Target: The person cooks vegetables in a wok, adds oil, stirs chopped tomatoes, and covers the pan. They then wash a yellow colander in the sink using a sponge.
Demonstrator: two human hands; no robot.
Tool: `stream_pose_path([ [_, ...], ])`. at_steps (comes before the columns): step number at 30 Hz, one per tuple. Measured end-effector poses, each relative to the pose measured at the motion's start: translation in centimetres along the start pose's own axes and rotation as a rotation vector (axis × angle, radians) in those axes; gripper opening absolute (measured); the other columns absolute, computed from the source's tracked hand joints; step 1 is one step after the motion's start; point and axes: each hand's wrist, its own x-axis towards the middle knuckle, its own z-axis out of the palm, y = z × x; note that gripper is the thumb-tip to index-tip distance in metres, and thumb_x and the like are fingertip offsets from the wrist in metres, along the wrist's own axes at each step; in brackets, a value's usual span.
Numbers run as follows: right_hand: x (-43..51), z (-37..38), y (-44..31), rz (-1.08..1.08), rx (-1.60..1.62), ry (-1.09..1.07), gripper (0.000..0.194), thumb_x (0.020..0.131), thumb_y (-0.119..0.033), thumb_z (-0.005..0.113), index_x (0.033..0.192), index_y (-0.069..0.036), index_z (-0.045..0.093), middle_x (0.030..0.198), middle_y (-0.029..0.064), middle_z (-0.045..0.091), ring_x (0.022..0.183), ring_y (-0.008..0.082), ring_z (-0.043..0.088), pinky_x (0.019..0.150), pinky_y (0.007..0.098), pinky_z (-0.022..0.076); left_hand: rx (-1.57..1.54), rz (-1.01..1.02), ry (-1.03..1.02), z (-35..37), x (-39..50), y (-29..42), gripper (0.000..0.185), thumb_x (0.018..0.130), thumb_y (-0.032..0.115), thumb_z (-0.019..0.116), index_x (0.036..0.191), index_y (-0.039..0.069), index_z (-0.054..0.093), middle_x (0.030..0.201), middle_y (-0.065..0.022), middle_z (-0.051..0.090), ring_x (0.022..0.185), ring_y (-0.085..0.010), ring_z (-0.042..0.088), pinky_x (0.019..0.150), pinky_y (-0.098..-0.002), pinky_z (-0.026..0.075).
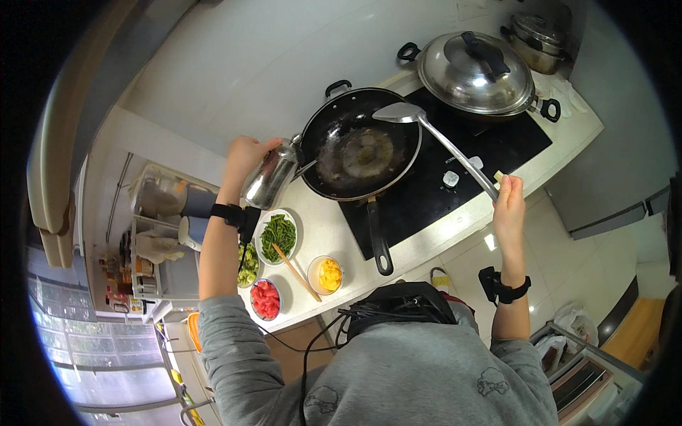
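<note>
My left hand [249, 154] grips a shiny metal oil pot [270, 178], tilted with its thin spout over the left rim of a black wok [367, 154]. A little liquid shows in the bottom of the wok. My right hand [509, 194] holds the handle of a metal wok spatula [402, 113], whose blade is above the wok's right side. Left of the wok's handle are a plate of cut green vegetables [278, 234], a bowl of red chunks [265, 299], a glass bowl of yellow pieces [330, 275] and a pair of wooden chopsticks [298, 274].
A lidded steel wok [476, 80] stands at the back right of the black cooktop [458, 160], with stacked pots [538, 42] behind. A bowl of light green pieces [248, 266] is partly behind my left wrist. A dish rack [176, 255] stands on the left.
</note>
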Motion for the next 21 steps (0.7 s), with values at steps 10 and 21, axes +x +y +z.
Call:
stream_pose_path([
  [10,3.1,6.6,-1.9,-0.177,-0.197,-0.068,0.030,0.100,-0.030,0.041,0.099,0.000,0.049,0.079,0.0254,0.063,0.075,0.0427,0.062,0.062,0.0475,0.0476,-0.658,-0.382,0.110,2.8,-2.6,-5.6,0.051,0.073,0.052,0.075,0.057,0.007,0.056,0.047,0.0052,0.033,0.040,-0.0078,0.030,0.039,-0.0274,0.020],
  [21,3.5,14.9,-2.0,-0.262,-0.481,-0.197,0.031,0.099,-0.030,0.042,0.099,0.001,0.045,0.074,0.0243,0.064,0.068,0.0442,0.062,0.059,0.0522,0.0495,-0.948,-0.488,0.225,5.3,-8.6,-8.2,0.044,0.073,0.042,0.080,0.064,0.006,0.057,0.049,0.0077,0.034,0.039,-0.0043,0.026,0.038,-0.0236,0.017],
])
